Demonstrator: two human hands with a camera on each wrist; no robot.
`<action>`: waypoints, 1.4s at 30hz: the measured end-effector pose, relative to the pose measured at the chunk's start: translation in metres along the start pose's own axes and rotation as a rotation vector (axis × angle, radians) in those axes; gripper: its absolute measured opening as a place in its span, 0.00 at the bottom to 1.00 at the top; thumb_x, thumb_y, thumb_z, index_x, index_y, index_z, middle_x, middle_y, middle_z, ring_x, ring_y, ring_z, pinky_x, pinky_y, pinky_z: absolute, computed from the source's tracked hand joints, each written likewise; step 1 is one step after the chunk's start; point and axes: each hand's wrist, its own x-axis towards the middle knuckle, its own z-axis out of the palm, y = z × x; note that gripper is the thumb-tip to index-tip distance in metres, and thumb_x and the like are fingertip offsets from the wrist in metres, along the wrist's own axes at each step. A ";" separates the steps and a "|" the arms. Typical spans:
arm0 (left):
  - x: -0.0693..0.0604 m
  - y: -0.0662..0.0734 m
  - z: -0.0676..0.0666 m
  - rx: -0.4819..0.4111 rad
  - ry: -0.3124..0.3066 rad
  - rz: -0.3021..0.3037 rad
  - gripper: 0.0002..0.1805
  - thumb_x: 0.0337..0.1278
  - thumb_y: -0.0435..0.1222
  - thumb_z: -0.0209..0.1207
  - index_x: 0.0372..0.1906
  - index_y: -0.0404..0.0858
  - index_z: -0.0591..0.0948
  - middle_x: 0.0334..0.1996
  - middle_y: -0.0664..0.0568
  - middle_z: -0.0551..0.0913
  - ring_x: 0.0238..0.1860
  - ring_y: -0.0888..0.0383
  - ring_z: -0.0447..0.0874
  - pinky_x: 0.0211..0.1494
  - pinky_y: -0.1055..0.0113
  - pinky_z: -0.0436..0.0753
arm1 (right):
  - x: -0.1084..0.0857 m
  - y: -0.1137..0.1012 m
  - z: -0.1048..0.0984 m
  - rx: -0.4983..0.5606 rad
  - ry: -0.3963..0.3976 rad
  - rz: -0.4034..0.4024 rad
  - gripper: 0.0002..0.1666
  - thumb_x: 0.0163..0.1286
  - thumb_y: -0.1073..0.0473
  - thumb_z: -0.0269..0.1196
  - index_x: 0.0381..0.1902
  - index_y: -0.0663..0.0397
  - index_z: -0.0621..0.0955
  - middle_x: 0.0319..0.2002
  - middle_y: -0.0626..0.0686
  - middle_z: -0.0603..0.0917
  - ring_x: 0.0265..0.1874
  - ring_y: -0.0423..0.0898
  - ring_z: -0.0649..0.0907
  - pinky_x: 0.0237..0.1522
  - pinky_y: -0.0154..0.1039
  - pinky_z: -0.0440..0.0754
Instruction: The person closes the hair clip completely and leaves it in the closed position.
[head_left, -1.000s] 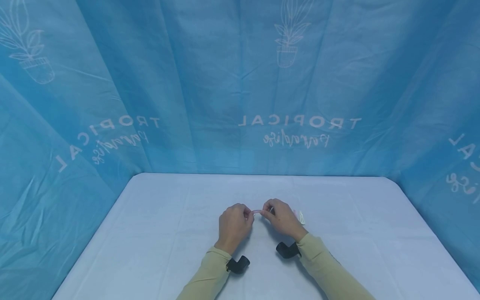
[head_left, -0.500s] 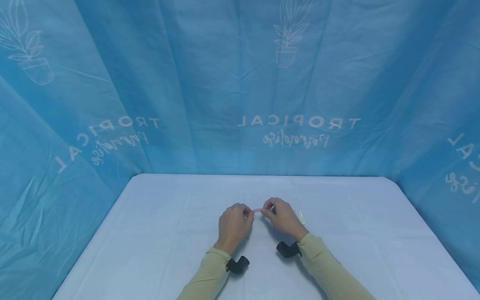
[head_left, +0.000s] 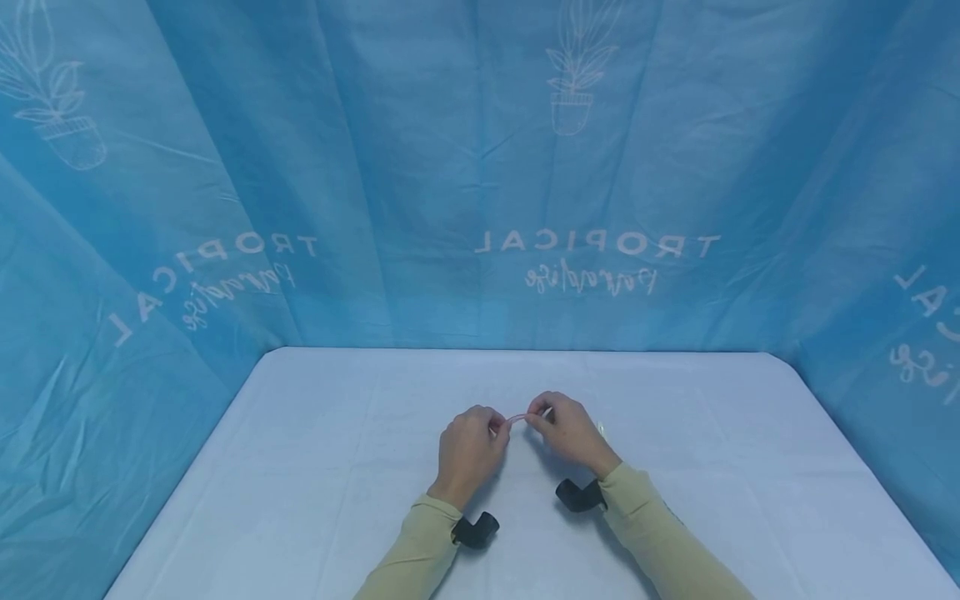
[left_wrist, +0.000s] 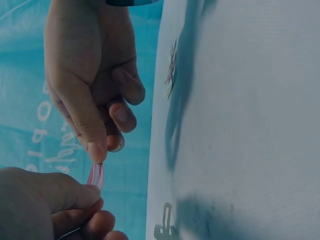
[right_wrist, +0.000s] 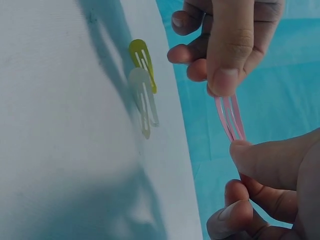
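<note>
Between the two hands, held up above the table, stretches a slim pink hair clip [head_left: 517, 417], whose slots show plainly in the right wrist view [right_wrist: 230, 117]. My left hand [head_left: 468, 454] pinches one end between thumb and fingers; it is the upper hand [right_wrist: 232, 45] in the right wrist view. At the opposite end, the thumb and fingertips of my right hand [head_left: 570, 433] pinch the clip; in the left wrist view that is the upper hand [left_wrist: 87, 85]. Both fingertips cover the clip's ends.
A yellow-green clip [right_wrist: 151, 75] and a pale clip [right_wrist: 145, 97] lie overlapping on the white table [head_left: 315, 467]. The left wrist view shows a small cluster of clips [left_wrist: 171, 70] and a pale clip [left_wrist: 166, 220]. Blue curtains [head_left: 420, 167] surround the table's back and sides.
My right hand has shifted slightly up and to the right, tilting the pink clip upward at that end. It covers more of the pale item beside it. My left hand has barely moved.
</note>
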 end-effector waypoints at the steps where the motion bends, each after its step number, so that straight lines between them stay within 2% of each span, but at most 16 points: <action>1: 0.000 0.000 0.000 0.000 -0.002 0.004 0.06 0.57 0.38 0.69 0.31 0.40 0.87 0.24 0.57 0.82 0.21 0.66 0.72 0.25 0.72 0.72 | 0.000 0.000 -0.001 0.003 -0.002 0.005 0.04 0.70 0.62 0.66 0.36 0.56 0.81 0.30 0.49 0.79 0.21 0.42 0.77 0.23 0.38 0.76; 9: -0.001 0.001 0.003 0.008 0.002 0.033 0.05 0.56 0.38 0.70 0.30 0.41 0.87 0.24 0.56 0.83 0.22 0.65 0.73 0.25 0.71 0.72 | 0.001 -0.002 -0.005 0.028 -0.018 0.021 0.04 0.71 0.61 0.65 0.38 0.56 0.81 0.31 0.49 0.80 0.23 0.43 0.77 0.24 0.39 0.76; 17: 0.000 0.005 0.002 0.019 0.001 0.090 0.05 0.56 0.38 0.69 0.31 0.40 0.87 0.27 0.54 0.85 0.23 0.64 0.75 0.27 0.69 0.76 | 0.003 -0.002 -0.009 0.034 0.008 0.036 0.06 0.72 0.59 0.64 0.40 0.57 0.82 0.33 0.50 0.82 0.26 0.43 0.76 0.27 0.40 0.75; 26: 0.006 0.011 0.003 0.045 -0.015 0.123 0.05 0.56 0.38 0.70 0.31 0.40 0.87 0.27 0.55 0.84 0.23 0.65 0.74 0.26 0.71 0.74 | 0.006 -0.003 -0.014 0.054 0.031 0.069 0.06 0.71 0.59 0.65 0.40 0.56 0.83 0.36 0.50 0.83 0.31 0.45 0.78 0.31 0.40 0.75; 32: 0.007 0.017 0.009 0.047 -0.021 0.117 0.05 0.56 0.38 0.69 0.31 0.40 0.87 0.28 0.55 0.85 0.26 0.63 0.80 0.27 0.70 0.77 | 0.005 -0.003 -0.018 0.076 0.075 0.071 0.07 0.69 0.60 0.65 0.40 0.58 0.83 0.34 0.51 0.84 0.30 0.45 0.78 0.31 0.40 0.74; 42: 0.006 0.027 0.016 0.041 -0.031 0.104 0.05 0.56 0.38 0.70 0.32 0.40 0.88 0.28 0.55 0.85 0.27 0.63 0.82 0.29 0.70 0.78 | 0.003 0.001 -0.022 0.107 0.102 0.091 0.09 0.68 0.60 0.65 0.44 0.59 0.82 0.37 0.52 0.86 0.34 0.46 0.82 0.35 0.40 0.76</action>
